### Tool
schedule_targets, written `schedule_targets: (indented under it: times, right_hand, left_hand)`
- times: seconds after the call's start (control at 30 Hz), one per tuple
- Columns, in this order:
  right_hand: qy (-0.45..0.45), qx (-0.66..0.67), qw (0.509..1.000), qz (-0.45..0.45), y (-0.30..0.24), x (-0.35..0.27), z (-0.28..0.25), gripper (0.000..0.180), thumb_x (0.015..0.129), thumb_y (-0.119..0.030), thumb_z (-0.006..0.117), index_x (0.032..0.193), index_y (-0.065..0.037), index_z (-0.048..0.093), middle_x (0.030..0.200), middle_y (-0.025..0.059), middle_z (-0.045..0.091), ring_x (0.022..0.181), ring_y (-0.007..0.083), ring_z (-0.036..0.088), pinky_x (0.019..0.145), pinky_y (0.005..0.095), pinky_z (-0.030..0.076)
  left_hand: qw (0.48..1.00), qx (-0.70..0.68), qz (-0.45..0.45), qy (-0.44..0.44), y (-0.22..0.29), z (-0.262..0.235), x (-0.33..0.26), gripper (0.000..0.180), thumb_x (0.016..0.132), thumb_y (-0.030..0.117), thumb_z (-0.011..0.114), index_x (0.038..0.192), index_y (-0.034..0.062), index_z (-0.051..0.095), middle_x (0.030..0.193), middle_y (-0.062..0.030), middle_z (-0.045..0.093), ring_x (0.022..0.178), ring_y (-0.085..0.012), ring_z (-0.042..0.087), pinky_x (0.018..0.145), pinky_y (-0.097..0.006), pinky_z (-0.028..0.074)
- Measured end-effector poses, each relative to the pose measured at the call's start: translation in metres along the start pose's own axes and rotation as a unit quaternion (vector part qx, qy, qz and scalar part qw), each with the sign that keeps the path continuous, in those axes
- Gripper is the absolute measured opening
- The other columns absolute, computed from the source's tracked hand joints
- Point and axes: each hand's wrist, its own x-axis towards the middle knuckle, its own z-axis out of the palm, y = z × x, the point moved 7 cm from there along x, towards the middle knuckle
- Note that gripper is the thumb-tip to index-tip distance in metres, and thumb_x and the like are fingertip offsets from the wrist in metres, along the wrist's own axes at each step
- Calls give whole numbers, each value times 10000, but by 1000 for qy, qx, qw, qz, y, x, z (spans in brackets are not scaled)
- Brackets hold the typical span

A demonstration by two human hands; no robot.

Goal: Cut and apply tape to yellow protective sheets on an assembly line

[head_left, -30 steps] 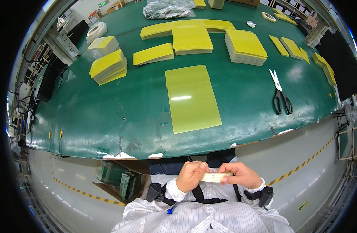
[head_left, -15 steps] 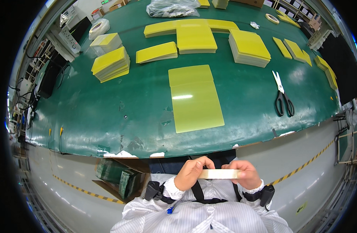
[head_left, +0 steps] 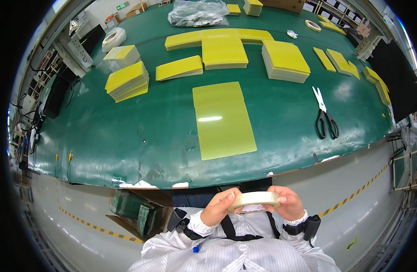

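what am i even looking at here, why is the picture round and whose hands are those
This is one picture from a wide fisheye camera worn on a person's head, looking down. That lens makes the picture round and bends the straight table edge. No machine is at work here: the hands at the bottom are the wearer's own.

The left hand and right hand hold a roll of tape between them, close to the chest, each with a grip on one side.

Ahead is a green table. On it lie a large yellow sheet in the middle, black-handled scissors to its right, stacks of yellow sheets further back, and a clear plastic bag at the far edge.
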Motion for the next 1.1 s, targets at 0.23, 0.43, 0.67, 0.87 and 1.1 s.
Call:
schedule_targets:
  times: [0.23, 0.43, 0.67, 0.87, 1.1]
  right_hand:
    - [35, -16, 999, -6, -3, 1, 1, 429, 794, -369, 613, 933, 29, 537, 783, 89, 570, 746, 169, 527, 724, 274, 392]
    - [-29, -30, 999, 1, -3, 10, 11, 431, 810, -387, 609, 958, 14, 554, 764, 27, 544, 752, 114, 507, 723, 247, 373]
    - [-94, -85, 992, 29, 11, 0, 9, 338, 844, -304, 614, 958, 12, 584, 779, 7, 561, 707, 64, 507, 674, 212, 401]
    - [-95, -233, 964, 82, 19, 5, 20, 200, 836, -186, 578, 898, 4, 582, 730, -6, 577, 669, 63, 513, 636, 221, 401]
    - [-67, -332, 939, 54, 7, 0, 15, 253, 838, -261, 593, 838, -8, 589, 656, 7, 575, 613, 85, 505, 557, 251, 372]
  left_hand:
    - [999, 8, 2, 42, -2, -5, 4, 428, 977, 419, 408, 912, 8, 509, 735, -43, 509, 704, -127, 463, 698, -261, 352]
    - [997, 7, 57, 59, 0, -15, 1, 442, 956, 415, 431, 889, -16, 505, 687, -120, 543, 637, -193, 507, 650, -324, 422]
    - [992, 36, -101, -60, -11, 3, 0, 594, 887, 539, 530, 1007, -43, 523, 815, -135, 625, 725, -180, 593, 673, -265, 455]
    - [948, 228, -200, -94, -12, 11, -1, 267, 922, 279, 593, 897, 13, 590, 795, -23, 628, 699, -67, 531, 633, -189, 398]
    - [954, 218, -181, -95, -10, 27, 5, 264, 930, 272, 584, 871, 15, 565, 780, -31, 610, 705, -87, 540, 651, -218, 427]
